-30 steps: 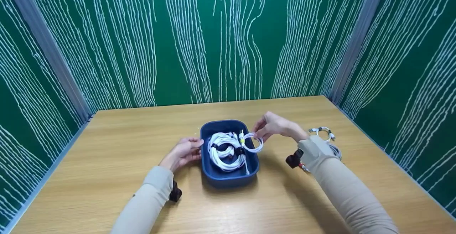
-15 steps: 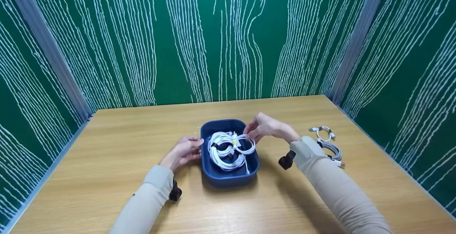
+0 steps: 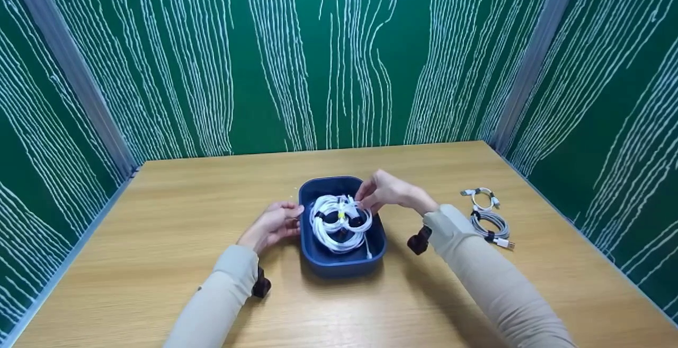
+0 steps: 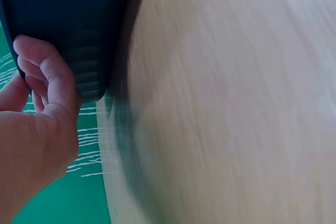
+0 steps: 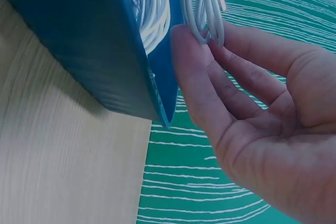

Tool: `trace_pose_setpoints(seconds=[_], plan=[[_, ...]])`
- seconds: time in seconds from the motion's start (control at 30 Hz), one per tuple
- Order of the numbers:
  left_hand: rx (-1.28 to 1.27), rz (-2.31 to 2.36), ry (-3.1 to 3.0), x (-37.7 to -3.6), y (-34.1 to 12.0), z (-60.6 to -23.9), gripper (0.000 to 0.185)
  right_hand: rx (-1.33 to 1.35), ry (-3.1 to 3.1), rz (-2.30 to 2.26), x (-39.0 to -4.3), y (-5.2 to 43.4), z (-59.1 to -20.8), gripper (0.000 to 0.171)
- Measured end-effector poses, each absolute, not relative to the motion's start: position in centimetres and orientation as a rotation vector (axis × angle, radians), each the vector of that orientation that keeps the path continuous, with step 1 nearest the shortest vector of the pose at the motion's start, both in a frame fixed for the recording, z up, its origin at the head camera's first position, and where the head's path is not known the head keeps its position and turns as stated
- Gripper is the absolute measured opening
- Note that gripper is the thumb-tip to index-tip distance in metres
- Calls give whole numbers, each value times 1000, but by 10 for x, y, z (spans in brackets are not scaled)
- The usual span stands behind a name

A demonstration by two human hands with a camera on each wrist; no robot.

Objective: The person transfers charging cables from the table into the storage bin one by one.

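Note:
A dark blue plastic bin stands on the table with coiled white cables inside, bound with black straps. My left hand grips the bin's left side, thumb at the rim and fingers curled against the outer wall in the left wrist view. Over the bin's right half, my right hand pinches a small coiled white cable between thumb and fingers. That coil carries a yellow tie and overlaps the larger coils in the head view. Whether it touches them I cannot tell.
To the right on the wooden table lie a small white cable coil and a grey cable coil with a white plug, close together. Green panels with white streaks enclose the table's back and sides.
My right hand has moved left with the small coiled cable, from the bin's right rim to over its inside. The left hand keeps its hold on the bin.

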State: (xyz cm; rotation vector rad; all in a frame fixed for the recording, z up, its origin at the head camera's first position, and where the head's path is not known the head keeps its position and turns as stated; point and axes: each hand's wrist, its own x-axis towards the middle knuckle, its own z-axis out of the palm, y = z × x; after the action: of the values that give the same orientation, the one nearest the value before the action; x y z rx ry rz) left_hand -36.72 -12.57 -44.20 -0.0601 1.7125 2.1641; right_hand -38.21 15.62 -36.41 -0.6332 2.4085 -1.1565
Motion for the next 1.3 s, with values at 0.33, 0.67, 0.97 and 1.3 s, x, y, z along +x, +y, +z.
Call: trace_pose_setpoints(seconds=[0.33,0.67,0.97,1.3], plan=[[-77,2157,1722,-367,-126,-441,9,-721,2607,-1220,-378,163,-358,20],[-88,2155,1737,-368,-127,-442,8,-645,2664,-1339,-373,222,-360,23],[-75,2146,1742,-368,-125,-442,9,-562,2713,-1312,-361,272,-366,30],[-61,2147,1747,-366,-125,-442,7,-514,2857,-1122,-350,308,-382,22]])
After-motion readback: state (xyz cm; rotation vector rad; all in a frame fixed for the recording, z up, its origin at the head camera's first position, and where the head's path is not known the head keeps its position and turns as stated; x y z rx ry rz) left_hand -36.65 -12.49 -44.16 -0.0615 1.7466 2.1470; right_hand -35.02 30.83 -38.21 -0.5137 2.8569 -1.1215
